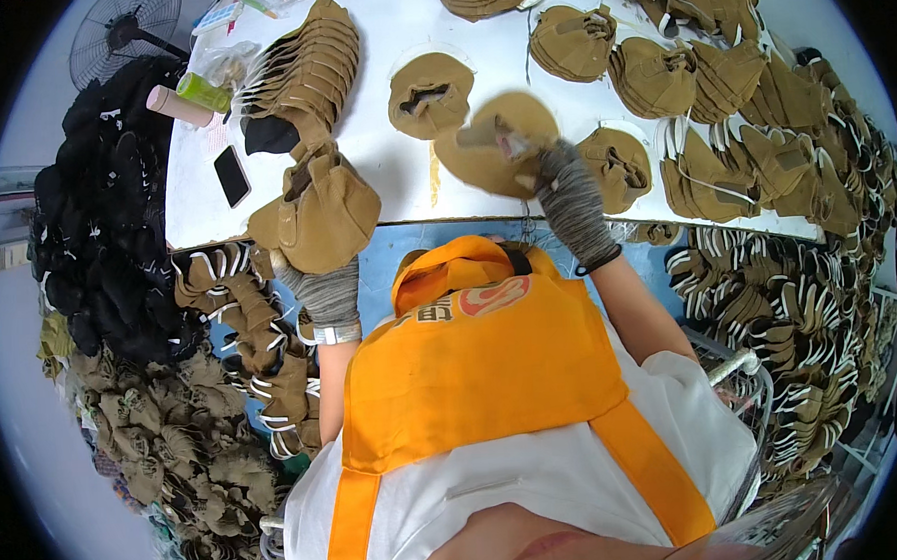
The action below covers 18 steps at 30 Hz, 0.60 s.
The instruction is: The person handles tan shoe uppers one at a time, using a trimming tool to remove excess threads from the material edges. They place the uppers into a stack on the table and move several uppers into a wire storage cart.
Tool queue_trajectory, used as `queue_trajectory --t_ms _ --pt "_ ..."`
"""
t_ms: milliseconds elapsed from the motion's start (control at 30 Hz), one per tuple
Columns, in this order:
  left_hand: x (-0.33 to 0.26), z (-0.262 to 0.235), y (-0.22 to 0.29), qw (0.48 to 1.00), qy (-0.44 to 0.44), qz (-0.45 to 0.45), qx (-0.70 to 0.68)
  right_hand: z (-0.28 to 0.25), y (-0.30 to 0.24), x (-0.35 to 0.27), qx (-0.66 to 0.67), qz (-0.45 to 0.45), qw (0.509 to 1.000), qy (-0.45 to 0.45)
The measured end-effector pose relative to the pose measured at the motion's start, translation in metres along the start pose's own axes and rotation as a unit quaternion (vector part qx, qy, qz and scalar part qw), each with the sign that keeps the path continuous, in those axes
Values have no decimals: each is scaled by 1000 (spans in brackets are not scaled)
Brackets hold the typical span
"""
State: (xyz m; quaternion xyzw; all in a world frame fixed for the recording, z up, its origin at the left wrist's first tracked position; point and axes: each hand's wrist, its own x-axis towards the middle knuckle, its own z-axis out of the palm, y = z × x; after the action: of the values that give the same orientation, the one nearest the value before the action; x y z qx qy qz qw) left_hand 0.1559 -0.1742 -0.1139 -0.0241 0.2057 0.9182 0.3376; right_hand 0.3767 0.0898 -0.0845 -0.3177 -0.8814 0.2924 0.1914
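My left hand (324,291), in a grey knit glove, is under a tan suede shoe upper (332,223) at the table's front edge. That upper bulges toward me and hides most of the fingers. My right hand (571,190), gloved the same way, grips the right edge of another tan shoe upper (499,165), slightly blurred and raised over the table. Just behind it lies a single upper (430,93) with a white rim. A further upper (619,167) lies right of my right hand.
The white table (404,187) bears a fanned stack of uppers (309,66), a phone (232,176), a pink bottle (179,106) and a green one (203,92). More stacks (650,79) fill its right side. Black uppers (105,205) are heaped at left, tan bundles (770,316) at right.
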Motion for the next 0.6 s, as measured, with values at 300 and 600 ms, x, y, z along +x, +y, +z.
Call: queue_trajectory --t_ms 300,600 --pt "-8 -13 2 999 6 2 -40 61 -8 166 -53 -126 987 -90" --pt "-45 -46 21 996 41 44 -65 119 -5 182 -73 -97 985 -124"
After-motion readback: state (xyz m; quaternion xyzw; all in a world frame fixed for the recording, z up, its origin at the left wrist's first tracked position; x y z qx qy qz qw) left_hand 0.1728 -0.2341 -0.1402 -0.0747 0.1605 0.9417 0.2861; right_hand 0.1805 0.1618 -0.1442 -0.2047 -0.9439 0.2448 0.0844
